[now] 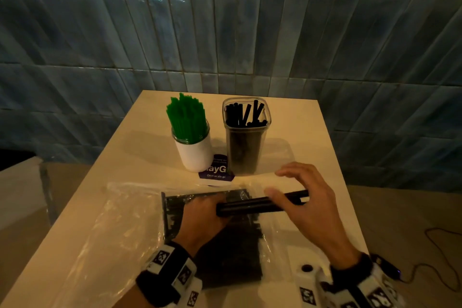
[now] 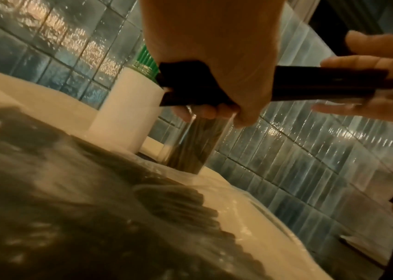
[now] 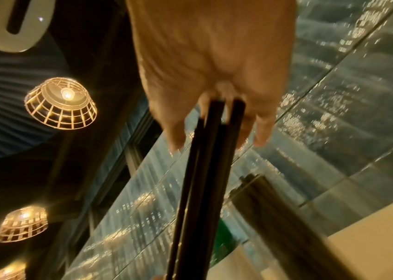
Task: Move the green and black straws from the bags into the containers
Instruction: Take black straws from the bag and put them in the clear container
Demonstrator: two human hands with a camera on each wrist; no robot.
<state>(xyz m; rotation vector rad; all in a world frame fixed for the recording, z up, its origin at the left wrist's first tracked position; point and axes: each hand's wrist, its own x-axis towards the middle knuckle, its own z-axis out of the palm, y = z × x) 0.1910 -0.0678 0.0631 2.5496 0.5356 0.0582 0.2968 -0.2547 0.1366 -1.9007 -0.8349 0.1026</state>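
Observation:
A bundle of black straws [image 1: 260, 204] [image 2: 310, 85] [image 3: 205, 170] is held level above the table between both hands. My left hand [image 1: 205, 212] [image 2: 214, 56] grips its left end. My right hand [image 1: 300, 197] [image 3: 214, 66] holds the right end, thumb across the bundle and fingers stretched out. Beneath them lies a clear bag of black straws [image 1: 225, 250] [image 2: 94, 217]. Behind stand a white jar [image 1: 195, 152] [image 2: 128, 106] full of green straws [image 1: 187, 117] and a clear square container [image 1: 246, 137] [image 2: 195, 144] partly filled with black straws.
An empty-looking clear plastic bag [image 1: 112, 220] is spread over the table's left half. A purple printed card [image 1: 216, 172] lies between the two containers. A small white device [image 1: 307, 270] sits near the front edge. Blue wall tiles rise behind; a cable [image 1: 437, 245] trails on the floor at the right.

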